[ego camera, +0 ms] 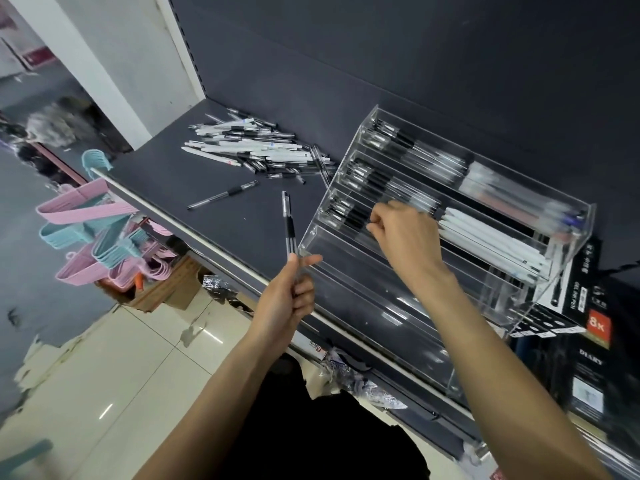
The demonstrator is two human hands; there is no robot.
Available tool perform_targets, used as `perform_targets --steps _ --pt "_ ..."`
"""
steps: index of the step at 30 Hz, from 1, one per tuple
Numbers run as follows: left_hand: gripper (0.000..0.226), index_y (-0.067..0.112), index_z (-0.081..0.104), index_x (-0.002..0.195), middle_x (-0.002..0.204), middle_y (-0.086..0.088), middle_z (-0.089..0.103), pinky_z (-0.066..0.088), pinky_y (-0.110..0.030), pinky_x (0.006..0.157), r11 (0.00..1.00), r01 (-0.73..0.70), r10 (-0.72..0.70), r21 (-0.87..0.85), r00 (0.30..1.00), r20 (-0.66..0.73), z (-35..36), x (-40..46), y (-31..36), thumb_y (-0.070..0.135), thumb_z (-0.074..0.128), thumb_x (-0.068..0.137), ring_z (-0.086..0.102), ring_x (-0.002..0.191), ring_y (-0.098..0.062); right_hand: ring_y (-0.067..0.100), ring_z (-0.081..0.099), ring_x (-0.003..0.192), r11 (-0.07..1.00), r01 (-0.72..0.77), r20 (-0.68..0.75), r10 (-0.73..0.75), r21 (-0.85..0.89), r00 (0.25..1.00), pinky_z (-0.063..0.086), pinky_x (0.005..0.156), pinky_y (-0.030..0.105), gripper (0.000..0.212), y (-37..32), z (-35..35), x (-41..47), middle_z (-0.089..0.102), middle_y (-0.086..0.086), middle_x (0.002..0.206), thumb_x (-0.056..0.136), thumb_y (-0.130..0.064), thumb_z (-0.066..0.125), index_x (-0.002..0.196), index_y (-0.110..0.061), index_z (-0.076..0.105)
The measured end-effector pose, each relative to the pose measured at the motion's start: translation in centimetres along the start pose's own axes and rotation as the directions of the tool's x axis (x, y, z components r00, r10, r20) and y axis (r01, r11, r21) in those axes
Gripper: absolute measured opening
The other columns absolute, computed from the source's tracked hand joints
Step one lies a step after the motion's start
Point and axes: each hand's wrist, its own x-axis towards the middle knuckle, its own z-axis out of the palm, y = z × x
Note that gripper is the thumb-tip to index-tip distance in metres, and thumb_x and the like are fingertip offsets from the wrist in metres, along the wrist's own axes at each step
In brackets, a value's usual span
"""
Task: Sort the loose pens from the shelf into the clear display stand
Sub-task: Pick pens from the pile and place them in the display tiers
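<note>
Three upper tiers of the clear acrylic stepped display stand [491, 299] hold pens, lower tiers bare — heap of loose black-and-white pens [256, 147] remains on the dark shelf [166, 181]; left hand [289, 299] grips a clear black-grip pen [288, 220], right hand [401, 233] curled in the third tier, hold unclear

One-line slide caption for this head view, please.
Left hand holds clear black-grip pens upright while right hand reaches into the tiered clear acrylic display stand.
</note>
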Motion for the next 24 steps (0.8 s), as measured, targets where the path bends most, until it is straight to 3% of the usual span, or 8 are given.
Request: perform_targets --steps 4,8,12,15,16,19,22,24 --pt "0.048 0.011 0.057 0.121 0.063 0.006 0.022 0.022 -0.016 0.045 0.999 -0.024 0.022 0.048 0.998 0.052 0.7 0.3 0.0 0.043 0.029 0.1 0.02 0.051 -0.007 0.0 0.057 0.065 0.906 -0.009 0.0 0.01 0.424 1.0 0.045 0.057 0.011 0.02 -3.3 -1.0 -1.1 0.07 -0.006 0.088 0.09 -0.032 0.06 0.099 -0.017 0.069" --pt "0.043 0.021 0.053 0.129 0.064 0.006 0.023 0.025 -0.017 0.047 0.994 -0.052 0.042 0.095 0.994 0.102 1.1 0.4 0.3 0.041 0.028 0.101 0.021 0.052 -0.006 0.005 0.064 0.086 0.849 -0.128 0.15 0.058 0.513 0.987 0.053 0.076 0.027 0.026 -5.7 0.1 -1.3 0.071 -0.008 0.097 0.092 -0.036 0.055 0.11 -0.021 0.066" --pt "0.038 0.02 0.054 0.118 0.067 0.005 0.026 0.025 -0.018 0.049 0.981 -0.091 0.067 0.172 0.988 0.142 1.0 0.2 0.7 0.043 0.03 0.1 0.022 0.053 -0.007 -0.005 0.061 0.077 0.648 -0.271 0.263 0.112 0.712 0.958 0.045 0.071 0.005 0.024 -6.1 0.4 -1.0 0.069 -0.009 0.092 0.09 -0.024 0.062 0.11 -0.012 0.065" --pt "0.045 0.021 0.056 0.126 0.074 0.003 0.048 0.037 -0.019 0.055 0.957 -0.125 0.097 0.261 0.988 0.12 0.7 0.2 0.4 0.044 0.028 0.099 0.041 0.058 -0.006 -0.004 0.065 0.069 0.475 -0.296 0.226 0.2 0.829 0.953 0.049 0.069 0.009 0.017 -6.2 0.1 -0.9 0.069 -0.011 0.082 0.087 -0.021 0.065 0.102 -0.014 0.066" --pt "0.045 0.021 0.059 0.124 0.08 0.003 0.055 0.042 -0.019 0.059 0.949 -0.136 0.116 0.285 0.99 0.085 0.5 0.2 0.3 0.043 0.028 0.1 0.049 0.063 -0.007 -0.007 0.064 0.072 0.465 -0.29 0.189 0.252 0.836 0.949 0.049 0.069 0.008 0.017 -5.7 -0.4 -0.8 0.069 -0.013 0.082 0.087 -0.022 0.065 0.102 -0.016 0.066" --pt "0.045 0.017 0.063 0.115 0.079 0.005 0.056 0.046 -0.019 0.063 0.955 -0.125 0.143 0.268 0.988 -0.051 -0.4 0.4 0.2 0.039 0.027 0.102 0.052 0.068 -0.007 -0.008 0.06 0.08 0.644 -0.228 0.03 0.304 0.73 0.952 0.046 0.073 0.007 0.022 -3.2 -2.4 -0.5 0.066 -0.019 0.09 0.089 -0.023 0.062 0.11 -0.021 0.067" --pt "0.042 0.008 0.062 0.102 0.06 0.008 0.035 0.032 -0.019 0.053 0.982 -0.104 0.124 0.158 0.985 -0.123 -1.6 0.5 0.3 0.033 0.029 0.103 0.032 0.054 -0.009 0.007 0.062 0.088 0.886 -0.18 -0.007 0.202 0.426 0.979 0.049 0.076 0.019 0.026 -1.0 -2.8 -0.3 0.068 -0.009 0.098 0.089 -0.023 0.063 0.114 -0.019 0.067" --pt "0.037 0.01 0.061 0.094 0.056 0.009 0.027 0.025 -0.019 0.049 0.99 -0.098 0.113 0.1 0.983 -0.148 -2.0 0.5 0.5 0.031 0.032 0.103 0.024 0.053 -0.009 0.013 0.064 0.086 0.964 -0.133 -0.003 0.137 0.232 0.991 0.05 0.07 0.023 0.027 -0.3 -1.9 -0.2 0.07 -0.002 0.099 0.086 -0.022 0.066 0.113 -0.019 0.068"
